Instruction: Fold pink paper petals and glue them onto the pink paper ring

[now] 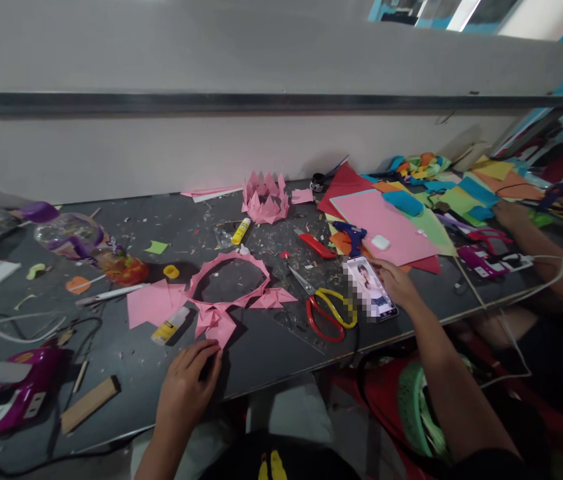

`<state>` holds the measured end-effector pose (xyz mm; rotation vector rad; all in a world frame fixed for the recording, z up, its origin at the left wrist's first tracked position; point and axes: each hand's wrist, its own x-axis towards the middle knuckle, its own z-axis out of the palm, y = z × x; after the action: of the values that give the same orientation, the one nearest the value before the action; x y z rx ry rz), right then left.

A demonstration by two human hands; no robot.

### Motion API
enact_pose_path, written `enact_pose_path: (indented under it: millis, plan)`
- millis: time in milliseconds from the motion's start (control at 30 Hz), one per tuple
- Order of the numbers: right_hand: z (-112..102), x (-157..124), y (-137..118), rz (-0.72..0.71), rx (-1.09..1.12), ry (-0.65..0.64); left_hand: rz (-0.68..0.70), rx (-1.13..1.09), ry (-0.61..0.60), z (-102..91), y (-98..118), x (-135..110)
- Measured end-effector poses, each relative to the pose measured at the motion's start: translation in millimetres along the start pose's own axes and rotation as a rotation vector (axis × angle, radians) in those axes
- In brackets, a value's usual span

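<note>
My left hand [188,377] is at the table's front edge, its thumb and fingertips closed on the lower tip of a folded pink paper piece [217,325]. That piece adjoins a zigzag pink paper ring [192,288] lying flat. Another folded pink paper [274,298] sits at the ring's lower right. My right hand [397,280] grips the right edge of a smartphone [372,283] with a lit screen, partly blurred out. Between my hands lie scissors [324,313] with red and yellow handles. A small glue bottle [170,327] and a pink paper sheet [151,303] are left of the ring.
Behind the ring stand a pink paper crown [265,200] and a yellow glue stick [241,231]. A blue glue gun [352,235], red cutter [316,245] and coloured papers [386,217] lie rightward. A bottle [74,237] is at left. Another person's hand [511,217] is at right.
</note>
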<state>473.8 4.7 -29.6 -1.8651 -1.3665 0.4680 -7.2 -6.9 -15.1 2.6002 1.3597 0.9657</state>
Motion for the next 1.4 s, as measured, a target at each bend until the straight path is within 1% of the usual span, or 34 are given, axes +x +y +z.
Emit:
enact_pose_path:
  millis: [233, 600, 767, 1000, 1167, 1333, 1400]
  plan:
    - [0, 0, 1, -0.003, 0.017, -0.012, -0.004, 0.014, 0.003, -1.5, 1, 1]
    - [-1, -3, -10, -0.042, -0.036, -0.043, -0.008, 0.024, 0.009, 2.9, -1, -1]
    - [-2, -5, -7, -0.022, -0.026, -0.082, -0.008, 0.023, 0.011, 2.5, -1, -1]
    - [0, -4, -4, -0.010, 0.024, -0.099, -0.013, 0.003, -0.010, -0.8, -1, 1]
    - [2, -1, -4, -0.011, 0.018, -0.080, 0.000, 0.006, 0.007, 0.0, -2, 1]
    - [2, -2, -5, -0.079, -0.041, -0.059, 0.032, 0.016, 0.032, -0.4, -2, 1]
    - [2, -2, -6, -0.113, -0.072, -0.070, 0.040, 0.014, 0.031, -0.9, -3, 1]
